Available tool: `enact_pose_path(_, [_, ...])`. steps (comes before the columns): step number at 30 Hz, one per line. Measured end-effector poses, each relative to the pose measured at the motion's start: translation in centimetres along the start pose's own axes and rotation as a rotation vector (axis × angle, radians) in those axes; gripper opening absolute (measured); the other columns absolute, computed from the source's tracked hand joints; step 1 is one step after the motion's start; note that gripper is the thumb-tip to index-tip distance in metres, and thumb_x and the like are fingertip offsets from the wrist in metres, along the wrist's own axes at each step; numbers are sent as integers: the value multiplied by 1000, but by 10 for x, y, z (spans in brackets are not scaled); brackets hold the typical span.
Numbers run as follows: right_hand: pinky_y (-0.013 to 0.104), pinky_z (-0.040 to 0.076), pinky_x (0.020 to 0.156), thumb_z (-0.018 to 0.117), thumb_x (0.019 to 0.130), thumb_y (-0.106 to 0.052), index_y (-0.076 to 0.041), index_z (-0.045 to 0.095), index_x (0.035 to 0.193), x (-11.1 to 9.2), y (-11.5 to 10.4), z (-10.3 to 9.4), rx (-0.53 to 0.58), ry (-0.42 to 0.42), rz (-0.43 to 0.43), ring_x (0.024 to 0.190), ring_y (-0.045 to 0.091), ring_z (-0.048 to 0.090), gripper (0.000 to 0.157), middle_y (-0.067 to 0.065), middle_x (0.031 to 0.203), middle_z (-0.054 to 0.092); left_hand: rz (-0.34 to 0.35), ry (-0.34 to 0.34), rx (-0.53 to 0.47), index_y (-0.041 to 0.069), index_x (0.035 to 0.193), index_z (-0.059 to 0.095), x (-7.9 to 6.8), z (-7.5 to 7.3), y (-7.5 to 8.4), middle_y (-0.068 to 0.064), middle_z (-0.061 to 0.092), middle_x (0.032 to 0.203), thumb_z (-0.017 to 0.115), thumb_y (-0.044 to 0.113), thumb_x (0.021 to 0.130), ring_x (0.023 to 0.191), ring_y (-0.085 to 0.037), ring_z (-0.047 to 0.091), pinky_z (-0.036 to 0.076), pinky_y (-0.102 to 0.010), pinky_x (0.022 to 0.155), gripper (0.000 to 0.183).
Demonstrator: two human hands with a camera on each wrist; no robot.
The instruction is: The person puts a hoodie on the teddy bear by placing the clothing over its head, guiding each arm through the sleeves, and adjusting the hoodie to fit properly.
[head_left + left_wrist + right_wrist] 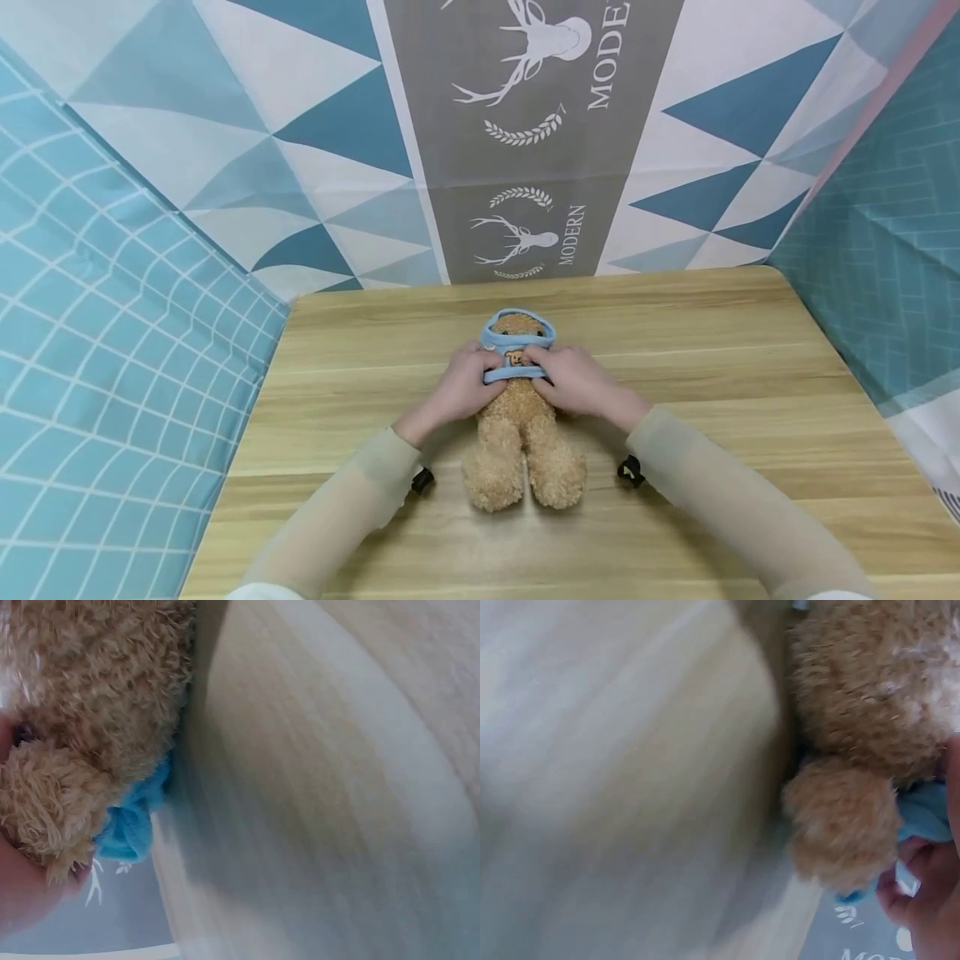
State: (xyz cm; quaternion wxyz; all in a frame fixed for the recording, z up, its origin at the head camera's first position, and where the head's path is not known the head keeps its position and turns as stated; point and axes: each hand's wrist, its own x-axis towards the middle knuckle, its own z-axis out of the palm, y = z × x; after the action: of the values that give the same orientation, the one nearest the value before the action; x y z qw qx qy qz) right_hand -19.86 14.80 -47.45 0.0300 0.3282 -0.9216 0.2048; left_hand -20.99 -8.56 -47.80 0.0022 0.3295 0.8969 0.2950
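A curly brown teddy bear (517, 408) lies on the wooden table, its legs toward the near edge. Round its upper body and lower face is a small blue shirt (517, 342) with a bear picture on the front. My left hand (467, 382) pinches the shirt's left side, thumb near the lower hem. On the opposite side my right hand (576, 379) grips the cloth the same way. In the left wrist view, fingers surround a furry arm (49, 799). The right wrist view has fingertips against blue cloth (926, 810) beside the other furry arm (844, 825).
Wood-grain table (712, 375) extends on both sides of the bear. Behind it hangs a patterned cloth (315, 167) with triangles and deer heads. Blue checked cloth (112, 333) walls the left, and darker teal cloth (885, 250) the right. Small black pieces (631, 471) sit by both sleeves.
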Motion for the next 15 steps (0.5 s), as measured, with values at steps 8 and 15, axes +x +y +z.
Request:
enact_pose_path(8, [39,55,74,64,106,-26,-12,67,114,-5,1,0,116,-28,16,78,16,61,17,-2,87,65,-72,21,-158,16,101,66,-1,3,-9,5,57,81,74,14,99,79,-18,46,40,-36,73,8])
enact_pose_path(15, [40,54,76,65,104,-43,-22,62,90,-5,2,2,82,-63,-74,75,12,56,25,-11,77,55,21,-69,-130,19,79,54,-8,-2,-17,7,47,73,68,24,100,81,-18,47,41,-36,78,25])
